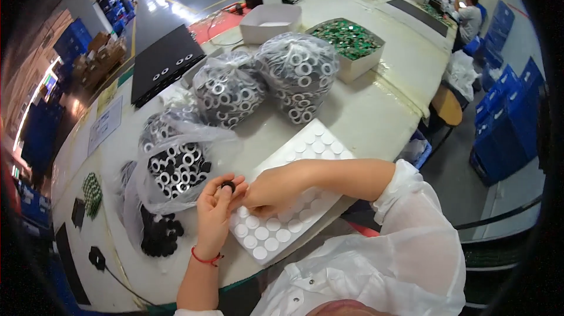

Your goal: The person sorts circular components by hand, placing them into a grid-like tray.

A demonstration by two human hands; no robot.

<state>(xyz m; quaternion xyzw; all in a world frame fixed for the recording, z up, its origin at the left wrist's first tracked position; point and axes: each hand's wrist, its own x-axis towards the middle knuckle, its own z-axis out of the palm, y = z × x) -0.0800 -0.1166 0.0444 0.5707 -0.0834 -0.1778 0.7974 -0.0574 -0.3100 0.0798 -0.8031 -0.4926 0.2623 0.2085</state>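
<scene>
Where the long pale table [376, 116] runs away from you, it carries everything you work with; at its far part stand an open white box [270, 22] and, just right of it, a box of small green parts [348, 39]; left of those lies a flat black panel [161, 63]. Nearer you sit two knotted clear bags of ring-shaped parts [229, 89] [298, 75], side by side and touching; a third clear bag [176, 160], open and slumped, lies to your left with black and silver rings showing inside it; a loose heap of black rings [157, 235] rests on the table just below that bag. In front of you lies a white sheet of round white pads [294, 198], set at a slant, its near corner close to the table's edge; your right forearm crosses over it. Your left hand [212, 213], with a red cord at the wrist, is closed round a small black ring [228, 186], pinched at the fingertips just left of the sheet; your right hand [269, 189] meets it there, fingers narrowed toward the ring, though whether they grip it you cannot tell from here.
</scene>
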